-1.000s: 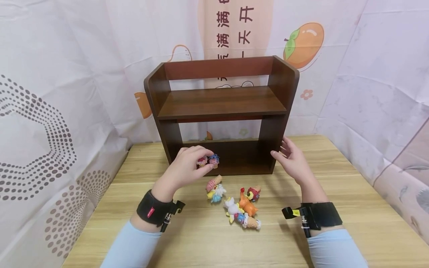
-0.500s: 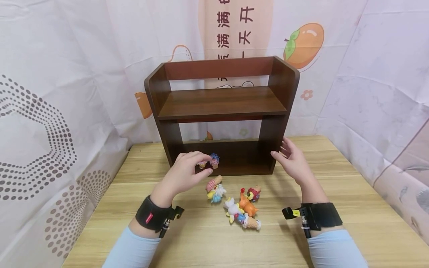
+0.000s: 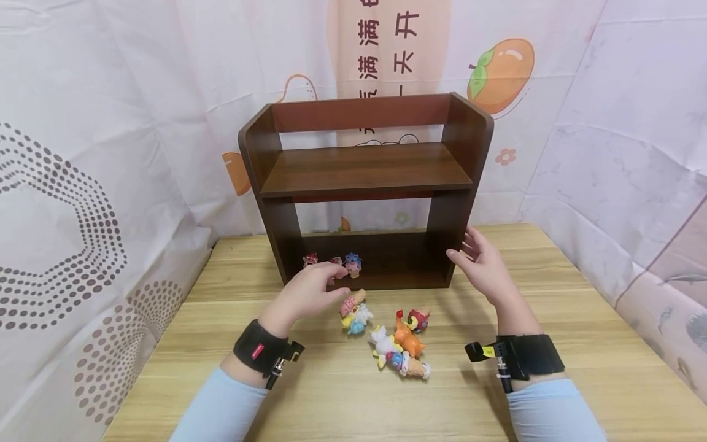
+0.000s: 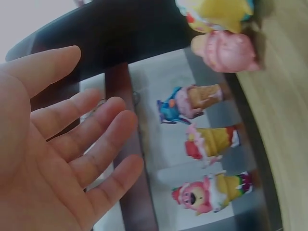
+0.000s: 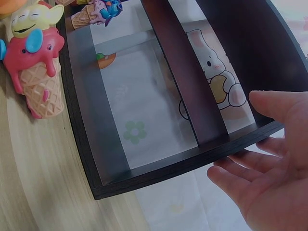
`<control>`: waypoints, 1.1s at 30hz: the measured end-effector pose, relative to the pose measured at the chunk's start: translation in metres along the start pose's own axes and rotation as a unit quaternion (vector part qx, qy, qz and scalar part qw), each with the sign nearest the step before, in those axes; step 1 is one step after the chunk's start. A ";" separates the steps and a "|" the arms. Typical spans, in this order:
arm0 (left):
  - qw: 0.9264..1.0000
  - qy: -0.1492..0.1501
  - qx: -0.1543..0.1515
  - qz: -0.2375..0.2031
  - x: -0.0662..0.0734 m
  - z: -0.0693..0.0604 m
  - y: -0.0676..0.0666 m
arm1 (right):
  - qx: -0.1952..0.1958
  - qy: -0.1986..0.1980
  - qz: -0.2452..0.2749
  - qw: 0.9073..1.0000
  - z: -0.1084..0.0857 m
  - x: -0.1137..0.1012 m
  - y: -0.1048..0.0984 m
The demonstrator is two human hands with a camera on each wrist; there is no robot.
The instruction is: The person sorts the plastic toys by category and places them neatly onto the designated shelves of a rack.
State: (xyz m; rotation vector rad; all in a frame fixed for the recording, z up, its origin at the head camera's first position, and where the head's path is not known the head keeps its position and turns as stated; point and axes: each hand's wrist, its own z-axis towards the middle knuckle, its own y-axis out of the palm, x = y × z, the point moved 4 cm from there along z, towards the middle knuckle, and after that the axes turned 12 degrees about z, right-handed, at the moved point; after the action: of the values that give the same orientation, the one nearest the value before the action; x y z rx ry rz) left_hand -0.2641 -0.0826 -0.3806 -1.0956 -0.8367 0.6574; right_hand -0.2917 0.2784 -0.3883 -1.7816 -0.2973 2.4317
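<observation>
Head view: your left hand is at the left front of the brown shelf, fingers loosely extended, released, just beside the blue-topped figurine standing in the lower compartment. Your right hand is at the shelf's right side panel, thumb by the front edge, other fingers along the outer side, relaxed. On the counter in front of the shelf you have toys lying about: pink cone figurine next to a yellow-and-white figurine, then, slightly right, white figurine, orange figurine, red cone figurine and blue-and-white cone figurine, bunched close. Black straps on both your wrists, printed cloth behind. Left wrist view: your palm shows, fingers apart, holding nothing; the blue-topped figurine, red-topped figurine and pink bear figurine stand upright in a row on the bottom board, spaced apart. Right wrist view: your fingers are slightly bent outside the side panel, thumb over its front side; can't tell whether they press on it. Red cone figurine shows its yellow face, on the counter off the shelf's front edge.
</observation>
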 end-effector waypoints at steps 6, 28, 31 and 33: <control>1.000 -0.011 -0.029 0.001 -0.006 0.006 0.015 | 0.001 0.000 -0.001 1.000 0.000 0.000 0.000; 0.987 -0.046 -0.148 0.036 -0.014 0.017 0.047 | -0.001 -0.001 -0.007 1.000 0.000 -0.001 0.000; 0.986 -0.043 -0.153 0.051 -0.014 0.018 0.051 | -0.002 -0.001 -0.005 1.000 -0.001 -0.001 0.001; 0.985 -0.044 -0.156 0.058 -0.015 0.018 0.053 | -0.002 -0.001 -0.004 1.000 -0.001 -0.001 0.001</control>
State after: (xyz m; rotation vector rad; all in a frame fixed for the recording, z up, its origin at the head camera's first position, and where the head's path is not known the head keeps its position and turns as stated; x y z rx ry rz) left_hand -0.2900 -0.0680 -0.4305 -1.4141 -0.9797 0.6896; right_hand -0.2904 0.2777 -0.3878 -1.7771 -0.3083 2.4286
